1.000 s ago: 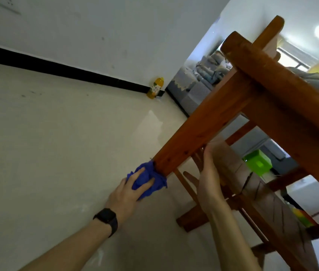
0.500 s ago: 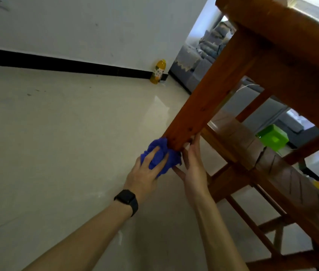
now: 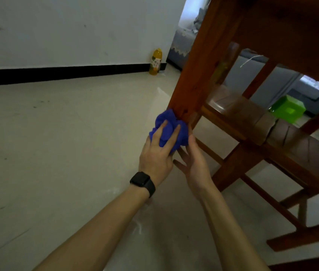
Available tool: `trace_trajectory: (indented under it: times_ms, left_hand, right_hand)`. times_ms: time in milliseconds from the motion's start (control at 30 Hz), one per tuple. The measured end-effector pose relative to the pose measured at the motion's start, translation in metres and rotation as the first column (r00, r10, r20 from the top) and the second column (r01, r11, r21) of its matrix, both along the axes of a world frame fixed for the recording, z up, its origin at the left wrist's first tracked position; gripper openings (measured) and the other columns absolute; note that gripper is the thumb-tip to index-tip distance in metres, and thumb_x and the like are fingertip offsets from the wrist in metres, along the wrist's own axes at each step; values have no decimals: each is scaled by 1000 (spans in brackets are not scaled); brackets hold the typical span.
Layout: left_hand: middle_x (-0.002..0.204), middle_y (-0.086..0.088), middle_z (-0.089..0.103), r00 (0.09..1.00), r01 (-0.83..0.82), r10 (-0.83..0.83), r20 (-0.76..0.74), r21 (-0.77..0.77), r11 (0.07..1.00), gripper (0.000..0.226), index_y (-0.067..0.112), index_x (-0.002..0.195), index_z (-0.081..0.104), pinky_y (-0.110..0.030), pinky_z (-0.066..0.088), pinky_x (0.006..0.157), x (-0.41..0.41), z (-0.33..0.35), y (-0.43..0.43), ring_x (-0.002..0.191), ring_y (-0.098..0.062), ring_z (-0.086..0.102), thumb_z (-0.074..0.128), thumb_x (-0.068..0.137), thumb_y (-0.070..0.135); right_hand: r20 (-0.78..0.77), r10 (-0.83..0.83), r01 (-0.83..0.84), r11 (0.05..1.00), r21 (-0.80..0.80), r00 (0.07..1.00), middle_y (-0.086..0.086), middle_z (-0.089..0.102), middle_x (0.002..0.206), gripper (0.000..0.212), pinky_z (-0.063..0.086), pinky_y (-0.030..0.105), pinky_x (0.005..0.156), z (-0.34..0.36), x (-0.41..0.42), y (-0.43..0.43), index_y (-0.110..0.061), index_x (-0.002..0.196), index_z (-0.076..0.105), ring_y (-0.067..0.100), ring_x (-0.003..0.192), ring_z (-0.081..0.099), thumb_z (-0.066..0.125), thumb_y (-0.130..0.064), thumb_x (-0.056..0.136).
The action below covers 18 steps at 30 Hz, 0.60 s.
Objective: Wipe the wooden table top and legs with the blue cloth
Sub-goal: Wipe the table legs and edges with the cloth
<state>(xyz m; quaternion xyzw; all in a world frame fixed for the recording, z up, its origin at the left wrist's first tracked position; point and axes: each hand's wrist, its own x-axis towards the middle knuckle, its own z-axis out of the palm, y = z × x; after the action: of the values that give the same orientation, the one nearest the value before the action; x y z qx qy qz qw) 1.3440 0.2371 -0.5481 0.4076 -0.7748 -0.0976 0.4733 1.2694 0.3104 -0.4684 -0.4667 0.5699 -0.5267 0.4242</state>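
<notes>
The crumpled blue cloth (image 3: 169, 119) is bunched against the lower end of the thick reddish-brown wooden leg (image 3: 199, 65) of the counter. Your left hand (image 3: 155, 153), the one wearing the black wristwatch (image 3: 142, 182), grips it from below and to the left. Its fingers curl over the wad, cloth bulges between them, and they press it to the wood.

Your right hand (image 3: 193, 165) holds nothing. Its fingers are straight and spread, reaching up beside the cloth on the leg's right side. I cannot tell whether the fingertips touch the wood.

The next move turns on the leg's long axis. It runs away from your hands, upward and to the right, toward the underside of the counter (image 3: 291, 26). The cloth lies at the low end, so I judge the next stroke would follow that slant upward. The left hand is nearer and already has the cloth.

Farther off, a yellow plastic bottle (image 3: 155, 61) stands by the wall. A bright green plastic basket (image 3: 287, 110) shows beyond the counter's lower slats.
</notes>
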Motion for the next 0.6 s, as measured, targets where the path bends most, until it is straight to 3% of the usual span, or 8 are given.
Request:
trace_trajectory:
  times_ms: [133,267,400,500,600]
  left_hand:
    - [150,-15,37,981,46,-52,185,35,998,59,30,147,31,-51,58,81,27,-60,6,111,-44,56,45,91,23]
    - [149,-13,39,950,52,-33,309,-53,997,76,27,146,33,-51,54,84,43,-64,-7,104,-42,57,63,80,6]
    - [154,-11,32,982,13,10,187,-124,992,59,24,147,35,-47,49,91,28,-14,-10,114,-41,51,43,88,18]
    - [150,-10,31,995,-7,17,98,-108,994,57,25,146,36,-43,51,86,20,-11,-12,106,-39,54,42,89,26]
    - [147,-14,42,976,10,12,216,-99,995,56,25,143,40,-44,56,79,30,-66,-4,99,-40,59,49,87,23]
  right_hand:
    - [-50,0,1,1000,22,999,-29,46,134,43,35,40,109,-5,0,1,-56,143,25,-1,128,44,23,-53,101]
    - [-41,4,-3,1000,20,999,-30,47,133,45,35,43,112,-4,-3,-2,-53,145,25,-2,126,45,24,-53,100]
    - [-25,8,-7,999,41,1000,-46,51,115,29,30,40,109,-3,-2,-3,-70,119,39,-1,127,43,23,-54,100]
    - [-35,-6,7,1000,27,999,-49,49,113,29,29,38,108,-4,-2,-3,-71,121,37,2,130,40,22,-56,100]
    - [-77,-18,20,1000,18,997,-40,43,128,36,30,40,111,-8,-3,-4,-66,133,29,3,135,38,21,-56,100]
